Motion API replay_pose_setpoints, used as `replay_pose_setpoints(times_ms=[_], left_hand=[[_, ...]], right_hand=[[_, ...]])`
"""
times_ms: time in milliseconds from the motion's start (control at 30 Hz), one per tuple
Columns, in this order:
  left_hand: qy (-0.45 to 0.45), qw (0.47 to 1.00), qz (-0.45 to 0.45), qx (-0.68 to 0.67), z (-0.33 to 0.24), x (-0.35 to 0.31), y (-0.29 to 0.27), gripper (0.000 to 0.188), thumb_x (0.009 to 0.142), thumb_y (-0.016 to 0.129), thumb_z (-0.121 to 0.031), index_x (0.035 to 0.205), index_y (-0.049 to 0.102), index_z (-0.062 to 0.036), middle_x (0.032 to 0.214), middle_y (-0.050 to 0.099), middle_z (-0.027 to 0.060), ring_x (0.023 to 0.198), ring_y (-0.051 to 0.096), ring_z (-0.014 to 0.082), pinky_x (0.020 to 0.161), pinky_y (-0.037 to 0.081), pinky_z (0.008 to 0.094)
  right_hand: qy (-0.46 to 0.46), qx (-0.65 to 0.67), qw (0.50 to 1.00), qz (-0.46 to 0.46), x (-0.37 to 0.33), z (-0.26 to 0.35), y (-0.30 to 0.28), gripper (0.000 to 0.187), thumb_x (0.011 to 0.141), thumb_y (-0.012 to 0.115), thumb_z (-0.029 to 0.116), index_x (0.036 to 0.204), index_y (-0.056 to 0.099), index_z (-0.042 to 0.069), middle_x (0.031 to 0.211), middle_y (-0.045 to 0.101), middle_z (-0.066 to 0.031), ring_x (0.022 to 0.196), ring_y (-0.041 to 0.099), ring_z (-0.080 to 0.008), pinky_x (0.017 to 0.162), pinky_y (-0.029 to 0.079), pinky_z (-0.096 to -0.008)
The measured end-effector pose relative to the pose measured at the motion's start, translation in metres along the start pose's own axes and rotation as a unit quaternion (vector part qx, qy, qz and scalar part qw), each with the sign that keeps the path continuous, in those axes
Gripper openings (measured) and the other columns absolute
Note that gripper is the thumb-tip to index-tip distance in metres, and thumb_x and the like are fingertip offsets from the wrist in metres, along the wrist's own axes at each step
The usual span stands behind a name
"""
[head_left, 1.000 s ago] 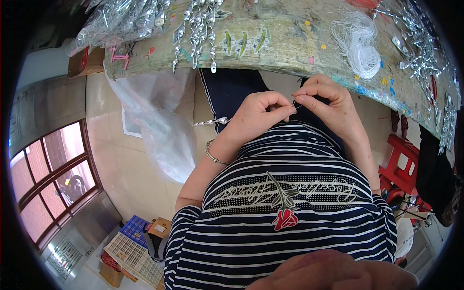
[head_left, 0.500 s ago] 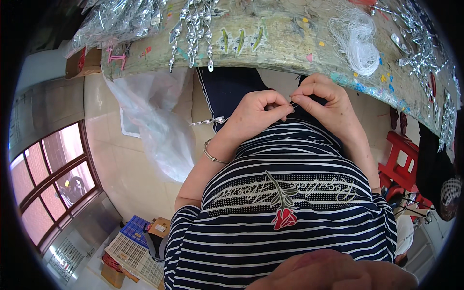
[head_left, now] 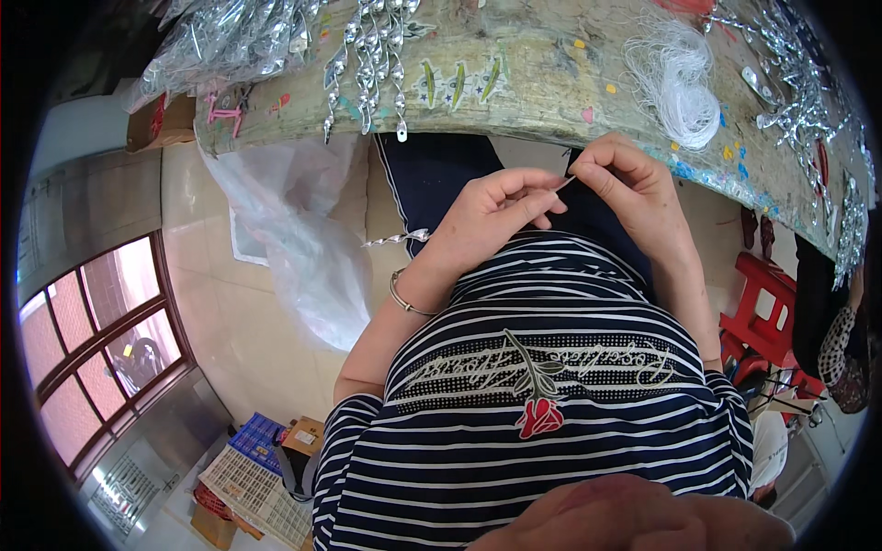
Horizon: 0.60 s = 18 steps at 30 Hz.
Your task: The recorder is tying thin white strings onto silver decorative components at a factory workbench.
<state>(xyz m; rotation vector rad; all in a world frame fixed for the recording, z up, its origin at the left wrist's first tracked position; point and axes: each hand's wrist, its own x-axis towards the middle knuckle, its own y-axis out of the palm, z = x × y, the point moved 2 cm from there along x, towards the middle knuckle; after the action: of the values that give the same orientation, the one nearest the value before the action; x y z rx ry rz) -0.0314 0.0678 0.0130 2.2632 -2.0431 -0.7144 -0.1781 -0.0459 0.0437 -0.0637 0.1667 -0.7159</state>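
Both hands are raised over my lap, just short of the table's near edge. My left hand (head_left: pixel 501 209) is closed, thumb against its curled fingers, on one end of a short pale thread (head_left: pixel 566 184). The thread's other end is pinched between thumb and forefinger of my right hand (head_left: pixel 632 191). Only a little of it shows between the fingertips. Beyond my left wrist a twisted silver strip (head_left: pixel 397 239) sticks out to the left; where it is held or attached is hidden behind the hand.
On the worn table (head_left: pixel 542 101) lie twisted silver strips (head_left: pixel 367 73), a heap of silver pieces in clear plastic (head_left: pixel 230 55), a white thread hank (head_left: pixel 684 92) and silver tinsel (head_left: pixel 808 110). A translucent plastic sheet (head_left: pixel 308 239) hangs at left. A red stool (head_left: pixel 761 308) stands right.
My right hand has moved slightly up and right, away from the left hand. The gap between the fingertips is wider, and more of the thread shows.
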Motion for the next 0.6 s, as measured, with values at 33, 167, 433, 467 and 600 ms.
replay_pose_setpoints(times_ms=[33, 167, 433, 467, 600], left_hand=[[0.015, 1.000, -0.007, -0.016, -0.001, 0.000, 0.001, 0.020, 0.090, 0.058, -0.008, 0.107, 0.062, 0.0013, 0.094, 0.066, 0.0073, 0.079, 0.060, 0.0096, 0.071, 0.049, 0.0215], [0.018, 1.000, -0.021, 0.001, -0.009, 0.003, 0.004, 0.018, 0.089, 0.059, -0.008, 0.104, 0.063, 0.0014, 0.092, 0.066, 0.0070, 0.079, 0.060, 0.0094, 0.070, 0.049, 0.0213], [0.042, 0.998, -0.048, 0.019, -0.003, 0.002, 0.004, 0.012, 0.087, 0.062, -0.008, 0.094, 0.066, -0.0001, 0.086, 0.065, 0.0042, 0.077, 0.058, 0.0086, 0.073, 0.047, 0.0216], [0.041, 0.998, -0.049, 0.019, -0.003, 0.002, 0.003, 0.012, 0.087, 0.062, -0.008, 0.094, 0.066, -0.0001, 0.086, 0.065, 0.0042, 0.077, 0.058, 0.0086, 0.073, 0.047, 0.0216], [0.022, 0.998, -0.057, 0.017, -0.008, 0.000, 0.002, 0.011, 0.086, 0.063, -0.008, 0.094, 0.066, -0.0006, 0.083, 0.064, 0.0030, 0.077, 0.058, 0.0080, 0.072, 0.046, 0.0214]], right_hand=[[0.002, 0.019, 1.000, 0.006, 0.000, -0.001, 0.001, 0.007, 0.087, 0.061, 0.006, 0.087, 0.063, 0.000, 0.087, 0.057, -0.0021, 0.085, 0.053, -0.0109, 0.078, 0.041, -0.0233], [0.009, 0.021, 1.000, 0.005, -0.001, -0.002, 0.003, 0.007, 0.087, 0.061, 0.006, 0.087, 0.064, 0.000, 0.087, 0.057, -0.0021, 0.084, 0.053, -0.0108, 0.078, 0.042, -0.0235], [0.014, 0.050, 0.998, -0.020, -0.002, -0.011, 0.000, 0.015, 0.091, 0.056, 0.011, 0.094, 0.065, 0.000, 0.090, 0.057, -0.0014, 0.083, 0.051, -0.0094, 0.079, 0.041, -0.0229], [0.015, 0.051, 0.998, -0.020, -0.002, -0.011, -0.001, 0.015, 0.091, 0.056, 0.011, 0.094, 0.065, 0.000, 0.090, 0.057, -0.0014, 0.083, 0.051, -0.0094, 0.079, 0.041, -0.0229], [0.038, 0.070, 0.997, -0.010, -0.006, -0.013, 0.000, 0.018, 0.093, 0.054, 0.013, 0.099, 0.065, 0.000, 0.092, 0.057, -0.0012, 0.084, 0.050, -0.0087, 0.080, 0.040, -0.0227]])
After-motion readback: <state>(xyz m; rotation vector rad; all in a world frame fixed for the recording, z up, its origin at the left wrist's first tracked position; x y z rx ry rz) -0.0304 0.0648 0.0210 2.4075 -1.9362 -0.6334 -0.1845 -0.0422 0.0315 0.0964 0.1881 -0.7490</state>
